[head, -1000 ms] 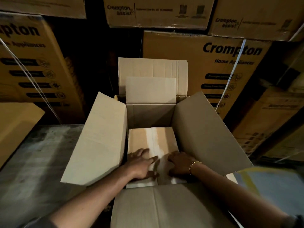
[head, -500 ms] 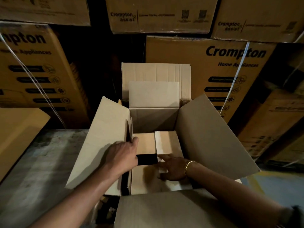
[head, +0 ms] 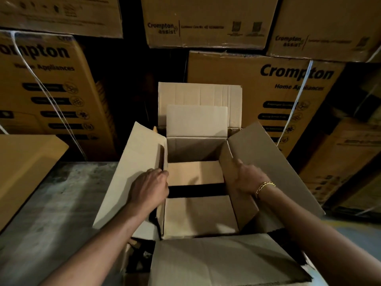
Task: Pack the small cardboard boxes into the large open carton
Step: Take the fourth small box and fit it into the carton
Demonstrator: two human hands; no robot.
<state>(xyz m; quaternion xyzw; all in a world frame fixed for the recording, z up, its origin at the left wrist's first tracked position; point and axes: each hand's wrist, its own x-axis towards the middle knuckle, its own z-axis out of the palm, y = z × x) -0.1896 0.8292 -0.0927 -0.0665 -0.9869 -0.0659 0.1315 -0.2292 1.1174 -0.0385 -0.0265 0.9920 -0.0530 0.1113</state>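
carton (head: 274, 162) open on grey tabletop (head: 51, 213), all flaps out | small boxes (head: 198, 215) inside, two tops showing, dark gap between | left hand (head: 149, 189) curled on left wall edge, right hand (head: 246, 178) gripping right wall | advice: spread walls evenly, close the gap before adding more

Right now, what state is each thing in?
large carton: open, all four flaps out.
far small box: inside, lying flat.
near small box: inside, flat, dark gap between them.
left hand: on left wall edge.
right hand: on right wall edge.
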